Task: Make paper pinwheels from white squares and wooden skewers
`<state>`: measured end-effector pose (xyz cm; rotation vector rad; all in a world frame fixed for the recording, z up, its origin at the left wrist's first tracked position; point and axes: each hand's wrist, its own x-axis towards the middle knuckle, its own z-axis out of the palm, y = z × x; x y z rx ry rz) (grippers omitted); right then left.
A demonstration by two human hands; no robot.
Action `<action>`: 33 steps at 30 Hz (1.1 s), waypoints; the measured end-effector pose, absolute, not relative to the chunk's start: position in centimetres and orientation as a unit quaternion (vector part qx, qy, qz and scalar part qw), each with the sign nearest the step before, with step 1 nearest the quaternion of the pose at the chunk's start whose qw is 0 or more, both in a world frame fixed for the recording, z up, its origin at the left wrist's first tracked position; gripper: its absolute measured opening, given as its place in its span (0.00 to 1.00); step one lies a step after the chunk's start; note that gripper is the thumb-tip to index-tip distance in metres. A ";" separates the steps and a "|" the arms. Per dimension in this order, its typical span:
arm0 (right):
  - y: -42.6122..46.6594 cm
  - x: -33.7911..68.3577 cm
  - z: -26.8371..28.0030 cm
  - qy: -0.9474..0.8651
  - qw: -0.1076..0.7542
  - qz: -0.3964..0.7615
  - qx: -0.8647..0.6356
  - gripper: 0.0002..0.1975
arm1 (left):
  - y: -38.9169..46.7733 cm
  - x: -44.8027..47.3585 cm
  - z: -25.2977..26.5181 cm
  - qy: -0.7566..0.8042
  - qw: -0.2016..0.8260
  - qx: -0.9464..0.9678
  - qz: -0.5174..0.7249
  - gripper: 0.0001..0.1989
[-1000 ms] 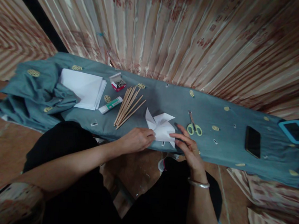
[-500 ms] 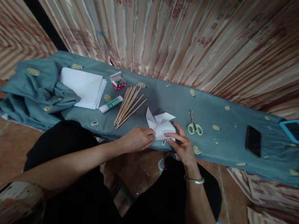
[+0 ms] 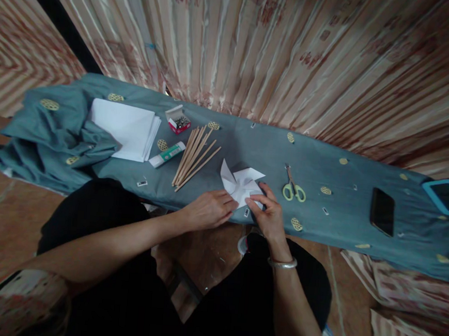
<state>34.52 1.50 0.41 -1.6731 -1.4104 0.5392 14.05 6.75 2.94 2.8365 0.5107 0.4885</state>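
A white paper pinwheel (image 3: 242,182) with raised, folded blades lies at the front edge of the cloth-covered table. My left hand (image 3: 214,208) grips its near left side, fingers closed together. On its right side, my right hand (image 3: 267,210) pinches a blade between thumb and fingers. Several thin wooden sticks (image 3: 194,158) lie in a loose bundle to the left of the pinwheel. To its right rest scissors (image 3: 293,191) with green handles, blades pointing away.
Farther left are a glue stick (image 3: 167,154), an open small red box (image 3: 178,123) of metal pins and a stack of white paper (image 3: 122,131). A dark phone (image 3: 382,211) and a blue-framed tablet (image 3: 445,197) lie at the right. A striped curtain (image 3: 257,51) hangs behind the table.
My right hand has shifted slightly left, its fingers closing in on the pinwheel's near right side. My left hand has moved a little to the right along the paper.
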 end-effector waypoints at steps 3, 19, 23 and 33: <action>1.6 34.3 0.4 -0.561 0.420 0.197 -0.686 0.09 | 6.7 14.0 2.7 0.186 0.116 0.959 0.181 0.13; 1.0 35.2 1.5 -0.627 0.342 0.251 -0.653 0.14 | 7.0 14.2 2.5 0.176 0.156 0.956 0.175 0.12; 0.9 35.9 1.8 -0.633 0.322 0.282 -0.645 0.13 | 7.1 14.3 2.6 0.182 0.169 0.952 0.177 0.12; 1.4 35.4 1.3 -0.589 0.374 0.276 -0.661 0.10 | 6.6 13.8 2.7 0.185 0.195 0.944 0.193 0.20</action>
